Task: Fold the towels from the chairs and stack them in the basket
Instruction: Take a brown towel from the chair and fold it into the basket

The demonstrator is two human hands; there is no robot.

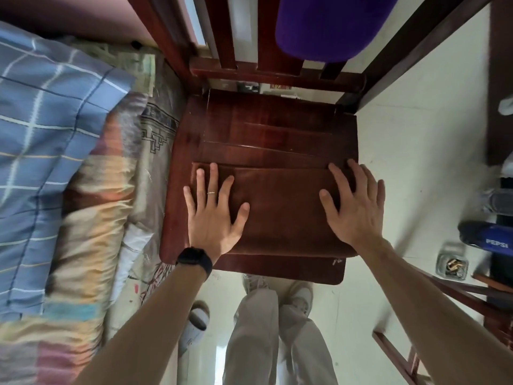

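A brown towel [280, 209] lies folded flat on the front half of a dark red wooden chair seat [266, 129]. My left hand [213, 215] presses flat on the towel's left part, fingers spread, a black watch on the wrist. My right hand [355, 207] lies flat on the towel's right part, fingers spread too. A purple towel [324, 26] hangs over the chair's backrest at the top. No basket is in view.
A bed with a blue checked pillow [50, 129] and a striped blanket [91, 218] borders the chair on the left. At the right stand a Pepsi bottle [488, 237], a glass jar [452, 262] and another wooden frame [455, 298]. My legs and shoes [299, 295] are below.
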